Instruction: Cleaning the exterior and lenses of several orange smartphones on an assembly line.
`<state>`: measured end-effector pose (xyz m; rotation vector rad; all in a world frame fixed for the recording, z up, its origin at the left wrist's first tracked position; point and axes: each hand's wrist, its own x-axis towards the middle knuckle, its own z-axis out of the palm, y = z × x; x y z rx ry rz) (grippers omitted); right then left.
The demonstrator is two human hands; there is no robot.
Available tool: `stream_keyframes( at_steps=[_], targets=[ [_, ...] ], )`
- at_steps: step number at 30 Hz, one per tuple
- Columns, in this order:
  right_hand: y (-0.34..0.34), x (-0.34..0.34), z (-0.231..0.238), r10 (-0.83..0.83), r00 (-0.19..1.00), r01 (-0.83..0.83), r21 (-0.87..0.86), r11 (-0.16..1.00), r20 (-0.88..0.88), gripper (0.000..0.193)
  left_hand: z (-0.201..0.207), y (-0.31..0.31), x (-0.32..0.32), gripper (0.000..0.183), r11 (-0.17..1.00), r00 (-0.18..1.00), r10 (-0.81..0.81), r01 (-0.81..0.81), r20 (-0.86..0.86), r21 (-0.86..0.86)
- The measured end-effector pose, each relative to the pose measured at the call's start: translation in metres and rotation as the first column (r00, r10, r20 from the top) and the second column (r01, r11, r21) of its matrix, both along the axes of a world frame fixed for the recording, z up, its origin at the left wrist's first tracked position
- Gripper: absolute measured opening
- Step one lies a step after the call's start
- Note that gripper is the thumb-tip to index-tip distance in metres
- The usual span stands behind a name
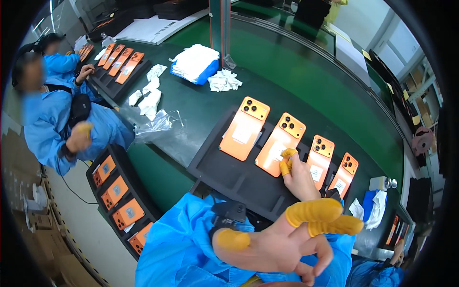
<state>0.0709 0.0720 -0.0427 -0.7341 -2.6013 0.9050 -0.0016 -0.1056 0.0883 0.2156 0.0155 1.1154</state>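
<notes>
Right hand [299, 177] at the second orange phone [277, 143] from the left, in the row of four on the black tray [210, 165]; camera bump [290, 125] at the far end, white label [276, 153] on the back. Thumb and fingertip, in yellow finger cots [289, 152], sit close together at the label's right side; cannot tell whether they pinch its edge or merely rest there. Left hand [272, 246] nearer, raised off the tray, fingers spread, holding nothing. Judgement on handling: contact best made with the covered tips only, bare knuckles lifted off the glossy-looking back. Light, even pressure suits the label; a sideways push could crease it or slide the phone on the tray. The free left hand could steady the phone's near end. Wrist worth holding high: the third phone [319, 160] lies just right, easily knocked by the black wristband [333, 193].
</notes>
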Motion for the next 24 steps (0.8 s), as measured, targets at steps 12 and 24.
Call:
stream_keyframes(
  at_steps=[12, 24],
  targets=[
    [-0.030, -0.051, 0.026, 0.239, 0.971, -0.230, 0.179, 0.957, -0.031, 0.015, -0.054, -0.059, -0.045, 0.059, 0.219, 0.418, 0.883, -0.770, 0.214, 0.600],
    [-0.057, -0.127, -0.013, 0.310, 0.949, -0.255, 0.423, 0.869, -0.064, 0.031, -0.032, -0.034, -0.025, 0.048, -0.480, -0.021, 0.807, -0.604, 0.590, 0.636]
  ],
)
